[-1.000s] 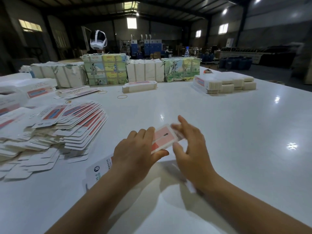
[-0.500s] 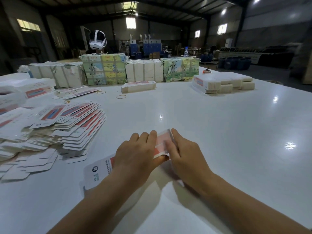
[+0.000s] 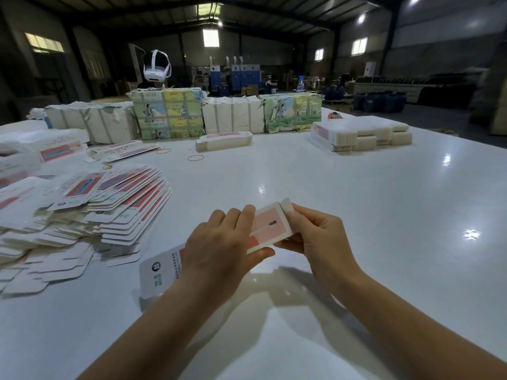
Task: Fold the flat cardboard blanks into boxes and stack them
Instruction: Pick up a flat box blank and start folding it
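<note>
The left hand (image 3: 219,250) grips the cardboard blank (image 3: 270,226) across its middle, thumb beneath; the right hand (image 3: 315,237) pinches its far-end flap (image 3: 286,205), forearms converging.

Left hand (image 3: 219,250) and right hand (image 3: 315,237): bare, no gloves, rings or watch seen. Both forearms bare to frame edge. No sleeve in view.

Red-white blank (image 3: 270,225) held tilted above table.

Left hand (image 3: 219,250), right hand (image 3: 315,237) grip cardboard blank (image 3: 270,224) above table (image 3: 356,204).
</note>
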